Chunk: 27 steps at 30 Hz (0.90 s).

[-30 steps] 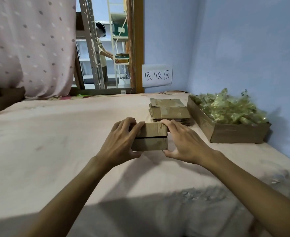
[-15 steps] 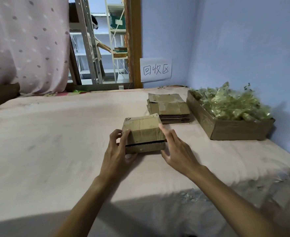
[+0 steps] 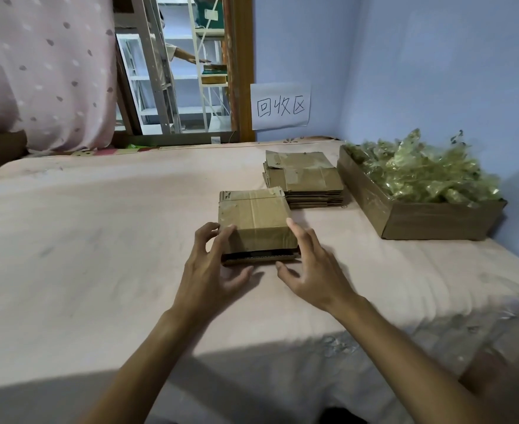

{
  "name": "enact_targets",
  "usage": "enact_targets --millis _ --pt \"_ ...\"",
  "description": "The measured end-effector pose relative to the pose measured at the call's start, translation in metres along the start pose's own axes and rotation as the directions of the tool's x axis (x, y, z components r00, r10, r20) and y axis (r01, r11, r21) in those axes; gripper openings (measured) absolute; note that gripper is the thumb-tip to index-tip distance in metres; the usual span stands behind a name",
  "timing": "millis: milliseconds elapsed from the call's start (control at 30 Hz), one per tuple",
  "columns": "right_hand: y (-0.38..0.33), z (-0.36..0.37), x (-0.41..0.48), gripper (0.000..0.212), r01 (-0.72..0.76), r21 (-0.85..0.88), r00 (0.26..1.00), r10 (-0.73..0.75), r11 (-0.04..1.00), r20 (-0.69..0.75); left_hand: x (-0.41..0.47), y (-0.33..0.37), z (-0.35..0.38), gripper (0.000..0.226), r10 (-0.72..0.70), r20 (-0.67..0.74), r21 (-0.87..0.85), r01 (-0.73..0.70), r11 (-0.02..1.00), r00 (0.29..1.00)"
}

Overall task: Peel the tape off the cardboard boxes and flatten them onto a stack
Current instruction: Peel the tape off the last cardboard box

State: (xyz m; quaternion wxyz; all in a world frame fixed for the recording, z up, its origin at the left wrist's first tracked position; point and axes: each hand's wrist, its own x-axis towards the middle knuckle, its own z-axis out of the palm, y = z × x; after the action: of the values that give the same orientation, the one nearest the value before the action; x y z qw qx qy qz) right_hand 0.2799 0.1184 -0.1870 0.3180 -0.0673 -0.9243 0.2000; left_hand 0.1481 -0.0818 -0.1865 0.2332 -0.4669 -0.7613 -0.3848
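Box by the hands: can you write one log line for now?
box lying on sheet, taped | left hand touches its left edge | right hand touches its right edge | stack beyond, apart

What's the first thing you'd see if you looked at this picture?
The taped box in the middle of the pink cloth, with a left hand and a right hand at its near corners. Just behind it to the right sits a stack of flattened boxes, and further right a tray heaped with crumpled, shiny green-gold film. On the blue wall behind hangs a white sign with handwriting.
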Motion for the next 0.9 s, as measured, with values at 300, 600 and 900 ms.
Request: enact_targets --millis 300,600,900 --pt "0.005 0.006 0.001 0.064 0.002 -0.039 0.989 -0.008 0.999 -0.149 0.001 -0.008 0.002 0.054 -0.079 -0.011 -0.035 0.079 0.996 0.997" --pt "0.007 0.004 0.000 0.072 0.011 -0.029 0.992 -0.015 1.000 -0.123 0.002 -0.008 0.002 0.052 -0.110 0.008 -0.013 0.110 0.994 0.994" --pt "0.009 0.005 0.000 0.063 0.014 -0.036 0.985 -0.020 0.999 -0.172 0.000 0.002 0.000 0.078 -0.140 0.047 0.025 0.139 0.990 0.989"
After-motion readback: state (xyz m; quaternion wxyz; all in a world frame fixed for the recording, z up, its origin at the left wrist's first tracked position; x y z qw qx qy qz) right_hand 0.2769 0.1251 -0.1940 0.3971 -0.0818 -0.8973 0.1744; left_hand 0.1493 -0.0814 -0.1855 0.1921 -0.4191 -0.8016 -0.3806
